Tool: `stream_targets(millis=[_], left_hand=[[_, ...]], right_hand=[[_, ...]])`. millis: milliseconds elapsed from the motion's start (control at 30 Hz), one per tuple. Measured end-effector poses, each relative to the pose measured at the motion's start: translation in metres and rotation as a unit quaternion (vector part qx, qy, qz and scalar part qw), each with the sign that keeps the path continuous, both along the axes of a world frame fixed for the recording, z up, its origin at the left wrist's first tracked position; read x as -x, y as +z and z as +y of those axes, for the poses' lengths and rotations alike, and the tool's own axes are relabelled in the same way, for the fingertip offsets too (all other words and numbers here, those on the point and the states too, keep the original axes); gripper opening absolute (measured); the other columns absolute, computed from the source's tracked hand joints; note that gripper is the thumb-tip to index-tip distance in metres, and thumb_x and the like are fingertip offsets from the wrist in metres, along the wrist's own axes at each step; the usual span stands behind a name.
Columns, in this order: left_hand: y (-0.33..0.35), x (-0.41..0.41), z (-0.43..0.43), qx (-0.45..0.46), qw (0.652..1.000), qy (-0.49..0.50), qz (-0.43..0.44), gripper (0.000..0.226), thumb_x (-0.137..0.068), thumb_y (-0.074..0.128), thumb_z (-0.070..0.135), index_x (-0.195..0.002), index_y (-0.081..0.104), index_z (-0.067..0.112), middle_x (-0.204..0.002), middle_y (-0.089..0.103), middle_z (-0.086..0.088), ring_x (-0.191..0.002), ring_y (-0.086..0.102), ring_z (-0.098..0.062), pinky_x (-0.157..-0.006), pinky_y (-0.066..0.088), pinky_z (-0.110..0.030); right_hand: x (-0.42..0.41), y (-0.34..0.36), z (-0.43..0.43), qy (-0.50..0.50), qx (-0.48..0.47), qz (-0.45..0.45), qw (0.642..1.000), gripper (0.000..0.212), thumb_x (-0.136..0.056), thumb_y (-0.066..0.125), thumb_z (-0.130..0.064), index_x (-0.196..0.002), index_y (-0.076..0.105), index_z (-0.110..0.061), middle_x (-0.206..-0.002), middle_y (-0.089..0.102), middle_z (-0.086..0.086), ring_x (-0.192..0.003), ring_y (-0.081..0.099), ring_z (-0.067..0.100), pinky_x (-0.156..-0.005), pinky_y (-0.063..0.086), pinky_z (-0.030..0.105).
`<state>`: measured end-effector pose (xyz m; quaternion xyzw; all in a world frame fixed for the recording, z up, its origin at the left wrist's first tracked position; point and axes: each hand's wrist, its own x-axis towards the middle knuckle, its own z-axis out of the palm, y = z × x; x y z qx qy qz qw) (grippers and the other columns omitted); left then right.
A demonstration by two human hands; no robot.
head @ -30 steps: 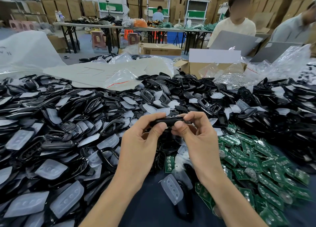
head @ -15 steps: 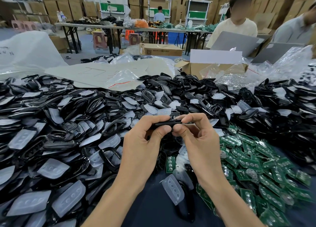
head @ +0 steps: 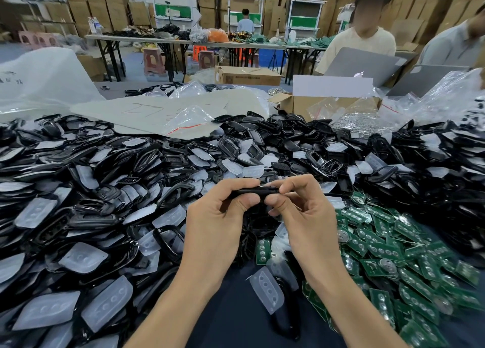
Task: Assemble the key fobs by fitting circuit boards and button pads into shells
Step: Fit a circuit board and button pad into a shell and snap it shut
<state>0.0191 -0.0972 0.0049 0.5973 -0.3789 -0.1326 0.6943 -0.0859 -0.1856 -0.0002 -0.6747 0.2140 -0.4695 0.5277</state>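
L hand (head: 215, 224) + R hand (head: 305, 216) pinch shell (head: 258, 190); Apple-logo laptop (head: 362, 64) behind.

Bare left hand (head: 217, 224), bare right hand (head: 307, 224); bare forearms (head: 183, 298) reaching frame edge.

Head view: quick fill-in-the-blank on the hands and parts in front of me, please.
The left hand and the right hand together pinch one ____ shell, held edge-on.
The green circuit boards are heaped on the person's ____ side.
The nearest translucent button pad lies ____ the two forearms.
Missing: black; right; between.
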Motion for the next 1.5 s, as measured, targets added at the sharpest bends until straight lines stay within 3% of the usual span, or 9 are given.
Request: stream_targets(millis=[367,500,767,1200,1333,1433,1500], left_hand=[[-0.0013,-0.0006,-0.0014,-0.018,1.000,0.022,-0.008,0.040,-0.088,0.072,0.005,-0.090,0.075,0.045,-0.083,0.075,0.019,-0.077,0.066,-0.001,-0.070,0.046,-0.005],[-0.0015,-0.0015,-0.0012,-0.023,1.000,-0.012,-0.012,0.030,-0.093,0.069,0.009,-0.094,0.074,0.039,-0.090,0.075,0.018,-0.087,0.069,-0.001,-0.075,0.047,-0.008],[0.0012,-0.0017,0.0024,-0.013,0.998,-0.058,-0.017,0.020,-0.095,0.068,0.013,-0.104,0.073,0.029,-0.094,0.075,0.017,-0.091,0.069,0.000,-0.077,0.047,-0.007],[-0.0019,-0.0024,-0.0002,-0.008,1.000,-0.020,-0.019,0.031,-0.091,0.068,0.000,-0.093,0.076,0.031,-0.089,0.076,0.018,-0.089,0.069,0.003,-0.078,0.046,-0.006],[-0.0037,-0.0050,-0.0001,-0.009,0.999,-0.029,-0.018,0.030,-0.092,0.068,0.003,-0.094,0.076,0.032,-0.090,0.076,0.016,-0.090,0.070,0.000,-0.078,0.047,-0.007],[-0.0050,-0.0077,-0.0029,0.004,0.997,-0.072,0.034,0.021,-0.097,0.062,0.014,-0.094,0.076,0.030,-0.093,0.077,0.009,-0.082,0.069,-0.005,-0.076,0.052,-0.014],[-0.0046,-0.0075,-0.0051,0.016,0.984,-0.128,0.120,0.022,-0.096,0.056,0.029,-0.091,0.078,0.029,-0.089,0.075,0.004,-0.073,0.062,-0.010,-0.069,0.051,-0.021]], right_hand=[[0.0006,-0.0011,-0.0005,-0.003,0.010,0.014,1.000,0.032,-0.087,0.076,-0.013,-0.076,0.060,-0.038,-0.099,0.075,-0.010,-0.074,0.068,0.007,-0.074,0.057,0.024],[-0.0003,-0.0016,-0.0001,-0.012,0.018,0.017,1.000,0.032,-0.087,0.076,-0.015,-0.076,0.060,-0.041,-0.098,0.074,-0.011,-0.074,0.068,0.006,-0.074,0.055,0.021],[0.0008,-0.0033,0.0010,-0.032,0.044,0.021,0.998,0.032,-0.089,0.076,-0.016,-0.080,0.060,-0.043,-0.094,0.073,-0.011,-0.078,0.070,0.009,-0.079,0.060,0.032],[-0.0002,-0.0055,0.0017,-0.019,0.050,0.023,0.998,0.036,-0.089,0.074,-0.010,-0.080,0.060,-0.043,-0.097,0.074,-0.010,-0.086,0.072,0.010,-0.084,0.059,0.032],[-0.0010,-0.0046,0.0023,-0.023,0.044,0.023,0.999,0.030,-0.087,0.078,-0.019,-0.080,0.061,-0.043,-0.094,0.073,-0.009,-0.084,0.071,0.010,-0.081,0.060,0.033],[-0.0015,-0.0004,0.0050,-0.017,0.030,0.006,0.999,0.013,-0.080,0.075,-0.039,-0.083,0.065,-0.047,-0.084,0.073,-0.011,-0.077,0.069,0.006,-0.075,0.058,0.023],[-0.0009,0.0018,0.0060,-0.006,0.032,-0.006,0.999,0.013,-0.083,0.072,-0.038,-0.088,0.068,-0.050,-0.087,0.074,-0.014,-0.077,0.068,0.003,-0.073,0.054,0.016]])
